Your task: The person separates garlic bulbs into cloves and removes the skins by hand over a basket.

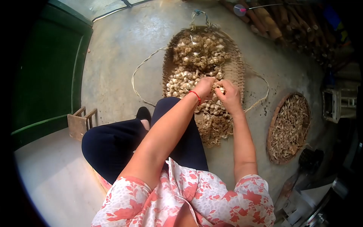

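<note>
A long woven basket [235, 70] lies on the floor, heaped with dried garlic bulbs [183, 81] whose roots and stems show at its upper and lower ends. Over the middle of the heap, my left hand [204, 87], with a red cord at the wrist, has its fingers pinched together at some garlic. Close beside it on the right, my right hand [229, 94] has bent fingers around a pale garlic bulb [222, 90]. The fingertips of both hands almost meet. What lies between my left fingers is too small to make out.
A round tray [269, 140] of dried pieces stands on the floor at the right. Rope loops [133, 77] extend from the basket's sides. A small wooden stool [77, 126] is by the green door [49, 68]. Stacked logs [270, 22] lie at the upper right.
</note>
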The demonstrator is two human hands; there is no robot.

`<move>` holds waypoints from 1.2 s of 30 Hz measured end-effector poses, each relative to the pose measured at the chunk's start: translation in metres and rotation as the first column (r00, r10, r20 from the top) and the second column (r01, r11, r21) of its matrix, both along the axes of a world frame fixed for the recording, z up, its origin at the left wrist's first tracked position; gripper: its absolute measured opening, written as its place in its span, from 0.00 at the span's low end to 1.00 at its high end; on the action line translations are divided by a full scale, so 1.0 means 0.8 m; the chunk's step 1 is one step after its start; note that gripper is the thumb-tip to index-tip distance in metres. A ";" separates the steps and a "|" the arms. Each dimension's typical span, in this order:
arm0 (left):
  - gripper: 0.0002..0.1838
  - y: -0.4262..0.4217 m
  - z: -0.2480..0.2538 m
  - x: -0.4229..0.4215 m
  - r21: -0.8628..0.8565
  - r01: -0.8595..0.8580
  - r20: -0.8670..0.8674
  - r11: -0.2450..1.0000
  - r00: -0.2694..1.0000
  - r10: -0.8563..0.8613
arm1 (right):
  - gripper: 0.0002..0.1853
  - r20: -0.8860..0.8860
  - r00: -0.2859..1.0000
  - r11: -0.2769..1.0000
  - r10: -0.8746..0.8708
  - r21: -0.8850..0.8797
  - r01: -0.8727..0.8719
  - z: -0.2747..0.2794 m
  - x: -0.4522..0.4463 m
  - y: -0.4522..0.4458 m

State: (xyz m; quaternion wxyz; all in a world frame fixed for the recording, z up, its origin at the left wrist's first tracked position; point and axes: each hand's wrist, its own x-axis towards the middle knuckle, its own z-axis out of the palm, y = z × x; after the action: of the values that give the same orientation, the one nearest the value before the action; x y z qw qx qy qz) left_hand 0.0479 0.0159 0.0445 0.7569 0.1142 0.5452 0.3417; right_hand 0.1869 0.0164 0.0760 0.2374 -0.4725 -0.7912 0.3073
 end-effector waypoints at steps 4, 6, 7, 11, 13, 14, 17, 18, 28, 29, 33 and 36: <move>0.12 -0.005 -0.010 -0.007 0.150 0.147 -0.052 0.978 0.989 -0.141 | 0.11 -0.207 0.977 0.995 -0.051 -0.090 0.033 -0.018 -0.003 -0.011; 0.16 -0.005 -0.022 -0.003 0.152 0.399 -0.398 0.904 0.862 -0.314 | 0.11 -0.218 0.972 0.969 -0.088 -0.243 0.033 -0.020 0.005 -0.016; 0.19 -0.006 -0.037 0.001 0.191 0.503 -0.552 0.843 0.765 -0.331 | 0.10 -0.167 0.986 0.960 -0.019 -0.277 -0.028 -0.021 0.011 -0.016; 0.18 -0.015 0.004 -0.002 0.116 0.668 -0.469 0.735 0.690 -0.552 | 0.09 -0.144 0.981 0.907 0.127 -0.383 -0.174 -0.032 0.033 -0.020; 0.17 -0.017 -0.006 -0.002 0.125 0.621 -0.321 0.774 0.763 -0.561 | 0.09 -0.222 0.965 0.861 0.142 -0.453 -0.231 -0.050 0.040 -0.022; 0.17 -0.017 -0.012 -0.002 0.127 0.573 -0.164 0.810 0.817 -0.552 | 0.10 -0.381 0.925 0.822 0.009 -0.524 -0.224 -0.061 0.043 -0.024; 0.16 -0.018 0.009 -0.001 0.140 0.464 -0.143 0.875 0.884 -0.446 | 0.13 -0.532 0.779 0.659 -0.332 -0.721 -0.212 -0.071 0.045 -0.032; 0.16 -0.016 0.005 -0.003 0.138 0.462 -0.146 0.876 0.884 -0.444 | 0.15 -0.508 0.691 0.517 -0.514 -0.826 -0.222 -0.072 0.044 -0.036; 0.26 -0.015 -0.068 -0.092 -0.267 -0.567 -0.328 0.779 0.814 0.480 | 0.12 0.481 0.843 0.927 0.242 -0.371 -0.054 -0.103 0.106 -0.092; 0.30 -0.017 -0.066 -0.095 -0.248 -0.661 -0.315 0.709 0.747 0.586 | 0.13 0.403 0.909 0.945 0.102 -0.325 0.038 -0.096 0.087 -0.069; 0.34 -0.020 -0.029 -0.087 -0.212 -0.720 -0.203 0.660 0.693 0.691 | 0.16 0.342 0.925 0.986 -0.164 0.070 0.149 -0.138 0.010 0.048; 0.35 -0.021 -0.042 -0.084 -0.157 -0.632 -0.146 0.758 0.774 0.615 | 0.19 0.601 0.783 0.987 -0.157 0.111 0.113 -0.184 -0.040 0.098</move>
State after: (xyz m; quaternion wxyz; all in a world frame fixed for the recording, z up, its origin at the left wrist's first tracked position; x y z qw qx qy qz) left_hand -0.0195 -0.0007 0.0108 0.5832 -0.1350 0.6151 0.5132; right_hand 0.1546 0.0949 -0.0715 0.0082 -0.5930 -0.7997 0.0938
